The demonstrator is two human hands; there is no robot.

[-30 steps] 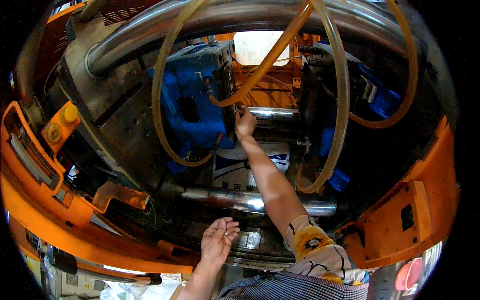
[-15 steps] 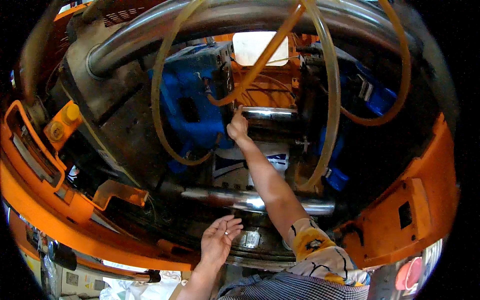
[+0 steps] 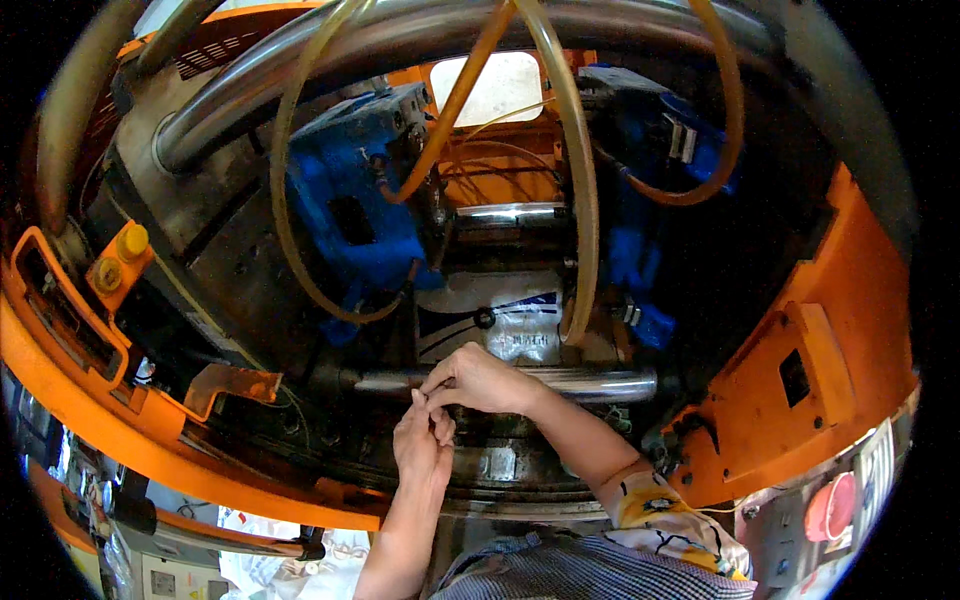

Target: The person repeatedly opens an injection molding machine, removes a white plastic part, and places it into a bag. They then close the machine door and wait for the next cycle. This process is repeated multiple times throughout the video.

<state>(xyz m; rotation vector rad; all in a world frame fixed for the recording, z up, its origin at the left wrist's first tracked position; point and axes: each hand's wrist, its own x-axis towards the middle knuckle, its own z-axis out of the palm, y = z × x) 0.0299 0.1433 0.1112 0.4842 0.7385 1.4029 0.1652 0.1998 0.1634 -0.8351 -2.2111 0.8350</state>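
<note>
Two bare hands meet just in front of a steel bar [image 3: 590,383] low inside an orange-framed machine [image 3: 850,330]. The left hand [image 3: 422,443] points up and away, fingers loosely curled; the right hand [image 3: 480,378] reaches in from the right, its fingertips [image 3: 428,392] pinched down onto the left's — whatever small thing passes between them is too small to make out. The bar lies left to right, touching or just behind the right hand, which is the nearer. Beyond, yellow hoses [image 3: 580,200] loop past blue mould blocks [image 3: 350,210].
</note>
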